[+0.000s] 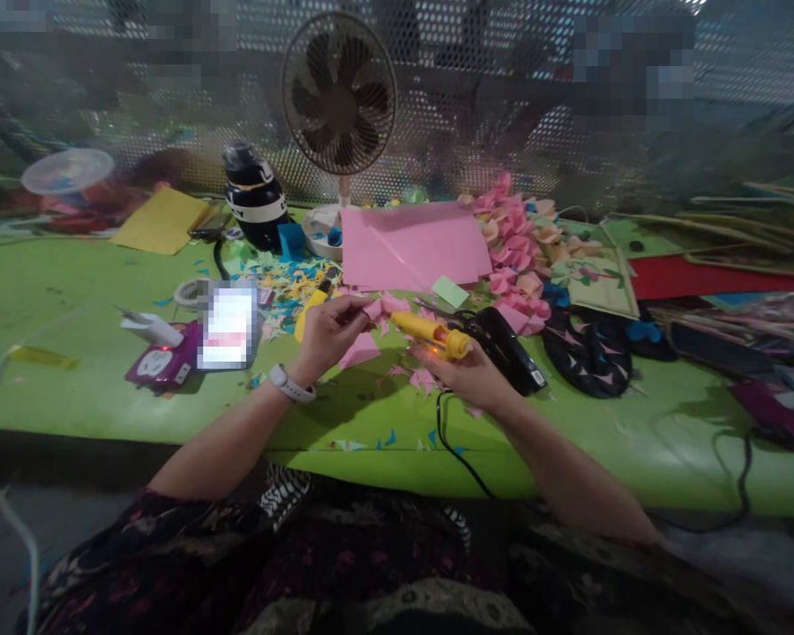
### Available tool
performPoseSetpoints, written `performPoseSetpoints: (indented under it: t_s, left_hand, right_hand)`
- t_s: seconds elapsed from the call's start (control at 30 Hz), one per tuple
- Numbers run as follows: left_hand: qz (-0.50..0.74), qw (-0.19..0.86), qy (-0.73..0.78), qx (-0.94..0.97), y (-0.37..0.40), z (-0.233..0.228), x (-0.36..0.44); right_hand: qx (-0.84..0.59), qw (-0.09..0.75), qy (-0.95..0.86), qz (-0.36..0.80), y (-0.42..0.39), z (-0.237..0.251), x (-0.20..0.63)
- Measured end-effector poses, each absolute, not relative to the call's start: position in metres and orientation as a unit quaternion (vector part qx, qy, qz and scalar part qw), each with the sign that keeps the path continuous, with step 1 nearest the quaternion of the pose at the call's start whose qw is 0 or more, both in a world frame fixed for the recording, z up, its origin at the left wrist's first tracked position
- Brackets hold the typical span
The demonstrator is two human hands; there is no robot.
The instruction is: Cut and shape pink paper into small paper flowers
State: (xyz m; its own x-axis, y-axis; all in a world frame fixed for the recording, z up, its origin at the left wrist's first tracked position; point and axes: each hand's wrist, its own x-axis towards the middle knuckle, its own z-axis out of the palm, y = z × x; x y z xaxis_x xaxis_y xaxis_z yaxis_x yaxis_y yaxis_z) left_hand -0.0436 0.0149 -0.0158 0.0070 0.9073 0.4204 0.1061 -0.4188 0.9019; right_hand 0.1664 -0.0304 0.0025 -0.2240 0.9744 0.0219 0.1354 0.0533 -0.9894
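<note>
Holding a pink paper piece against the tip of a yellow glue gun, above the green desk.

Left hand: grip pinched on the pink paper piece, fingers pressed together on it; a white wrist band sits on that arm. Right hand: grip closed around the glue gun handle, nozzle pointing toward the paper; its black cord drops over the desk edge. Pink scraps lie directly beneath both hands. Just right of the gun is a black device. Behind it lie a pink sheet and a cluster of pink paper flowers. Further back stand a small fan and a black bottle. Left of the hands, a power strip rests on the desk.
</note>
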Motion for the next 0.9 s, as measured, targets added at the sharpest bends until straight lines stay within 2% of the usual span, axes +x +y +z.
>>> performPoseSetpoints:
  t_s: [0.43,0.73,0.9]
  left_hand:
    - [0.577,0.373,0.415,0.597,0.015,-0.014,-0.045]
    - [0.575,0.450,0.428,0.532,0.016,-0.006,-0.047]
    - [0.573,0.458,0.435,0.522,0.019,-0.005,-0.049]
  right_hand:
    - [-0.477,0.386,-0.612,0.499,-0.031,0.007,0.167]
    - [-0.462,0.400,-0.613,0.501,-0.028,0.001,0.168]
    - [-0.470,0.411,-0.611,0.486,-0.027,0.006,0.172]
